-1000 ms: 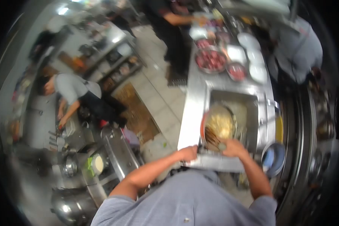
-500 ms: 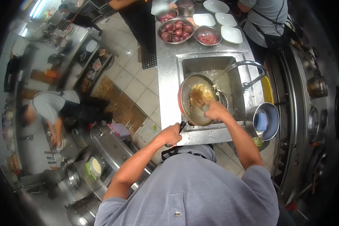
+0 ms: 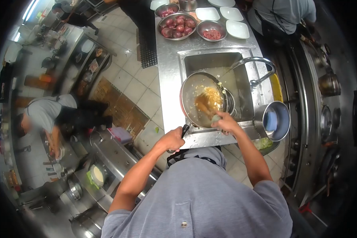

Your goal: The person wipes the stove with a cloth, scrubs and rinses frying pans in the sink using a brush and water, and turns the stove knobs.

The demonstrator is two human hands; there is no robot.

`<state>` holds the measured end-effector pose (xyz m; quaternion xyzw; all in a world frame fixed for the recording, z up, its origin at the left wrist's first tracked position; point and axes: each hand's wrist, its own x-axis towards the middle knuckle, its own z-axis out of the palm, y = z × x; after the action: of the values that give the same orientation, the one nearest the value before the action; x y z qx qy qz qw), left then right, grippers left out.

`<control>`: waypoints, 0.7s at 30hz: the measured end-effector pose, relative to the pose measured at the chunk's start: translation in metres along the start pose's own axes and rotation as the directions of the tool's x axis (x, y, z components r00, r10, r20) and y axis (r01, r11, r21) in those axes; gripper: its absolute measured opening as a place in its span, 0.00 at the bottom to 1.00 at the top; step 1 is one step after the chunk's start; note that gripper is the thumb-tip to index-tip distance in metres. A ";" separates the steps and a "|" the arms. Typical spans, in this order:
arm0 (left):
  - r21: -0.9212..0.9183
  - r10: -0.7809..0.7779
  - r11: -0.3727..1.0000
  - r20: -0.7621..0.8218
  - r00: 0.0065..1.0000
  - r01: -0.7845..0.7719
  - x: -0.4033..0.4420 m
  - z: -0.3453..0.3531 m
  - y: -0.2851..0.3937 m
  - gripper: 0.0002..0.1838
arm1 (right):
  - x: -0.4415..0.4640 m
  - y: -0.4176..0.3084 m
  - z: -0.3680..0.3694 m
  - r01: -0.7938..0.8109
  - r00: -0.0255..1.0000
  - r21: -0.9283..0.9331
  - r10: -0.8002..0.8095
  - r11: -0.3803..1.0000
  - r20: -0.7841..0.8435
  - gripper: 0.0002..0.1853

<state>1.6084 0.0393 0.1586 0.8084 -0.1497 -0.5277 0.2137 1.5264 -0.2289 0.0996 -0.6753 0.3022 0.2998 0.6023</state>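
Note:
My left hand (image 3: 171,141) is closed around the black handle of a frying pan (image 3: 194,85), which is tilted over the near left part of the sink (image 3: 242,99). Yellowish food bits (image 3: 215,93) and liquid lie inside it. In my right hand (image 3: 227,122), at the pan's near right rim, is the grip of a brush (image 3: 205,106). Its brown head rests among the food bits and is smeared by motion. Partly hidden behind the pan's right side is a round metal vessel (image 3: 230,101) in the sink.
A curved faucet (image 3: 265,61) reaches over the sink from the right. Beyond stand a bowl of red onions (image 3: 177,27), a bowl of chopped red pieces (image 3: 211,33) and white dishes (image 3: 237,29). A metal pot (image 3: 281,127) sits at right. Co-workers stand left and far right.
The brush has moved nearer to me in the pan, and my right hand has drawn back to the near rim. Food bits are more spread out. The whole view has shifted slightly.

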 end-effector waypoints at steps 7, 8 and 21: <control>0.014 -0.017 1.000 0.013 1.000 0.017 -0.005 -0.002 0.009 0.14 | -0.014 -0.009 0.002 -0.046 0.992 -0.066 0.054 0.997 0.118 0.41; 0.024 -0.021 1.000 0.019 1.000 0.020 -0.004 -0.002 0.005 0.14 | -0.010 -0.006 0.002 -0.048 0.992 -0.054 0.054 0.997 0.118 0.41; -0.025 -0.054 0.998 0.013 0.998 0.055 0.004 0.006 0.004 0.17 | 0.013 0.001 0.027 0.009 0.999 -0.195 -0.001 0.981 0.042 0.45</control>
<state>1.6046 0.0328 0.1552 0.8061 -0.1222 -0.5401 0.2087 1.5332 -0.2026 0.0862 -0.7255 0.2571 0.3405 0.5400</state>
